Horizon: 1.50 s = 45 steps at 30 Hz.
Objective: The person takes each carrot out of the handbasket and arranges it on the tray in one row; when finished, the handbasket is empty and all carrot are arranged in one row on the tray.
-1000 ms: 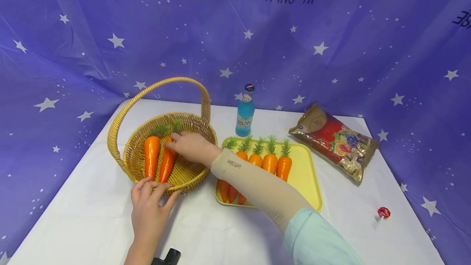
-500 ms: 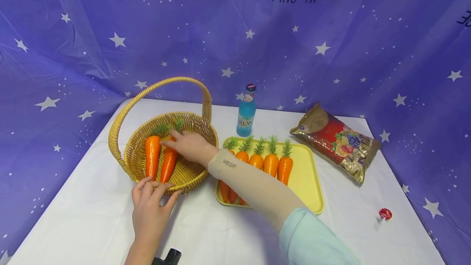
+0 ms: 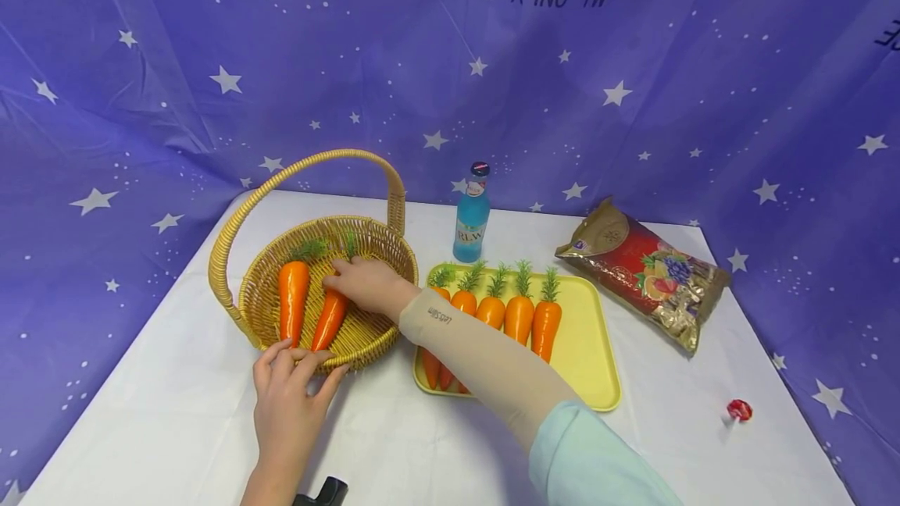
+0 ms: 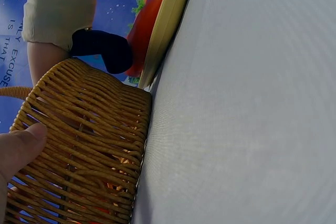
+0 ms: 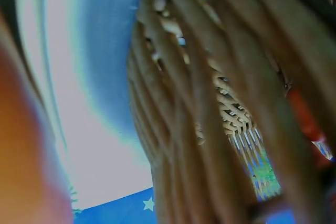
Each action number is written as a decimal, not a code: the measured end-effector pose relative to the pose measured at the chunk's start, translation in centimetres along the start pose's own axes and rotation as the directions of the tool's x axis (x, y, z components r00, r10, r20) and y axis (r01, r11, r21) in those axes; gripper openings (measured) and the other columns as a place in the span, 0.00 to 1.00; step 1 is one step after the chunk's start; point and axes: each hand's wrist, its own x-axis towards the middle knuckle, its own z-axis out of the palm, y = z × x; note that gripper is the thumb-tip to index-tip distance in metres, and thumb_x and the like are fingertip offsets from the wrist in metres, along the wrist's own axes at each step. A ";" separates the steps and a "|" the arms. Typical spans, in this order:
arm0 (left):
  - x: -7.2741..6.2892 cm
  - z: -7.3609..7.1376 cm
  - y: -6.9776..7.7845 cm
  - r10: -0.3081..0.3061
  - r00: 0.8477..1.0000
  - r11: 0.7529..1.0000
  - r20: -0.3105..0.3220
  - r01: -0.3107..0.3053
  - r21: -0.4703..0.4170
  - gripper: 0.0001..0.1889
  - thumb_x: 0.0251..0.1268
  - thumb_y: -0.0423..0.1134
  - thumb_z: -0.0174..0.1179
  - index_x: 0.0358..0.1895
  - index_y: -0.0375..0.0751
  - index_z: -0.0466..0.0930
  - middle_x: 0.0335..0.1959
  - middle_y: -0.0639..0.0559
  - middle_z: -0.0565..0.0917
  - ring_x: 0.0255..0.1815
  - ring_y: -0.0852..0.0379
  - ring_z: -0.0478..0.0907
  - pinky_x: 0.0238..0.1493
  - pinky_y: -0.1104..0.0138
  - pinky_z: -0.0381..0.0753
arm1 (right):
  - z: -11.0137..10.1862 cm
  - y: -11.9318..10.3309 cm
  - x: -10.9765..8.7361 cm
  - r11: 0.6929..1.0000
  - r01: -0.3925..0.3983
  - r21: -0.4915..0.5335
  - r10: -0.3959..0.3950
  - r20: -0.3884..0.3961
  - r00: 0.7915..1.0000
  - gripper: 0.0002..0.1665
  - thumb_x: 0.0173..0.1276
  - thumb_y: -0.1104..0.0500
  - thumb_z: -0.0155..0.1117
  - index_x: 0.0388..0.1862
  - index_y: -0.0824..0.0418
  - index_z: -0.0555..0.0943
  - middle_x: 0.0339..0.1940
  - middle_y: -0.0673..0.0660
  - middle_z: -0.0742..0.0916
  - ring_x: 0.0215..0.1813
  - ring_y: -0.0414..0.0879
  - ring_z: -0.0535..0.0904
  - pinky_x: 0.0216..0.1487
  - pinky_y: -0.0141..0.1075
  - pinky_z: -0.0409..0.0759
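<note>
Inside the wicker basket (image 3: 362, 354), my right hand (image 3: 369, 283) holds the upper part of an orange toy carrot (image 3: 329, 324). Its tip points toward the near rim, and some green leaves show past the hand. Another toy carrot (image 3: 292, 303) lies to its left in the basket. My left hand (image 3: 291, 397) grips the near rim, fingers over the edge; its thumb (image 4: 26, 142) presses the outer weave in the left wrist view. The right wrist view shows mostly the basket's weave (image 5: 184, 108) up close, so the right fingers are hidden there.
Right of the basket is a yellow tray (image 3: 587, 350) with several toy carrots (image 3: 519, 317), partly under my right forearm. Behind it stands a blue bottle (image 3: 471, 221). A red-gold snack bag (image 3: 647, 272) and a red lollipop (image 3: 739, 411) lie farther right. The basket's tall handle (image 3: 302, 166) arches up.
The carrot under my right hand has shifted slightly right and now lies more slanted, apart from the other carrot. My left hand stays on the rim.
</note>
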 end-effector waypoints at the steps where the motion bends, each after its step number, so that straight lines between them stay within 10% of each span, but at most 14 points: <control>1: 0.0 0.0 0.0 0.001 1.000 1.000 -0.001 -0.001 0.000 0.18 0.32 0.33 0.81 0.31 0.40 0.84 0.34 0.46 0.75 0.59 0.37 0.65 0.57 0.47 0.67 | 0.0 0.0 0.0 1.000 0.000 0.002 0.000 0.002 1.000 0.22 0.78 0.57 0.49 0.67 0.42 0.70 0.63 0.51 0.72 0.57 0.49 0.74 0.47 0.36 0.80; 27: 0.0 -0.1 0.1 0.005 1.000 1.000 0.001 -0.005 -0.001 0.17 0.33 0.33 0.81 0.31 0.40 0.84 0.34 0.46 0.75 0.59 0.36 0.65 0.54 0.46 0.69 | -2.7 2.6 -3.4 0.998 -0.038 0.055 0.045 -0.130 0.990 0.26 0.76 0.61 0.52 0.70 0.44 0.68 0.69 0.55 0.70 0.63 0.52 0.72 0.53 0.41 0.80; 37: 0.0 0.1 0.3 0.010 1.000 1.000 0.002 -0.010 -0.008 0.17 0.33 0.33 0.80 0.31 0.38 0.84 0.34 0.46 0.75 0.59 0.36 0.65 0.52 0.47 0.71 | -3.9 5.1 -9.8 0.975 -0.052 0.217 0.108 -0.253 0.962 0.33 0.67 0.64 0.64 0.69 0.45 0.69 0.68 0.54 0.70 0.60 0.50 0.73 0.49 0.39 0.80; 45: 0.1 0.0 0.3 0.012 1.000 1.000 0.000 -0.012 -0.010 0.17 0.32 0.32 0.81 0.31 0.38 0.84 0.34 0.45 0.75 0.59 0.36 0.65 0.52 0.47 0.71 | -0.8 7.3 -16.9 0.955 -0.059 0.290 0.160 -0.338 0.928 0.33 0.62 0.68 0.66 0.65 0.48 0.71 0.68 0.58 0.71 0.62 0.56 0.73 0.53 0.45 0.80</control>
